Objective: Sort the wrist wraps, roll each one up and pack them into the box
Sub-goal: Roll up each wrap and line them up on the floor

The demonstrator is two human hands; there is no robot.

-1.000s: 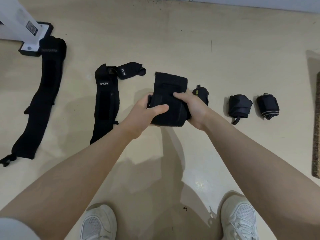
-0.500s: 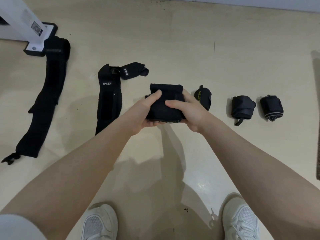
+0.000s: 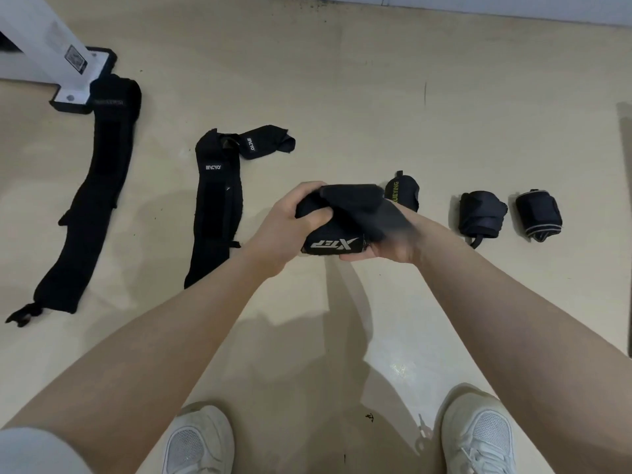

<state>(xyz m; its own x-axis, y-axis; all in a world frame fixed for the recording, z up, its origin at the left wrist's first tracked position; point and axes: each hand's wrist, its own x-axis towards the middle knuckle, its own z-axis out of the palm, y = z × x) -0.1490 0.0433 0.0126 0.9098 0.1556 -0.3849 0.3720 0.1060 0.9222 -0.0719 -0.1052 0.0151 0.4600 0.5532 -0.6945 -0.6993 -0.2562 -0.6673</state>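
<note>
Both hands hold a black wrist wrap [image 3: 333, 242] with a white logo, partly rolled, above the floor. My left hand [image 3: 287, 222] grips its left side with the thumb on top. My right hand [image 3: 393, 246] supports it from below on the right, and the wrap's loose end drapes, blurred, over that hand. Three rolled wraps lie in a row to the right: one with yellow lettering [image 3: 403, 191], a plain black one [image 3: 480, 215] and one with a grey stripe [image 3: 538, 215]. Two unrolled wraps lie flat on the left, a long one [image 3: 92, 200] and a shorter one [image 3: 215, 203]. No box is in view.
A white post on a black-edged base [image 3: 80, 82] stands at the far left, touching the long wrap's end. My two white shoes [image 3: 200, 439] [image 3: 478, 436] are at the bottom. A dark edge [image 3: 626, 217] runs along the right border. The floor is beige.
The wrap went from a flat hanging piece to a tighter roll; its logo now faces me and the loose end has swung over my right hand.
</note>
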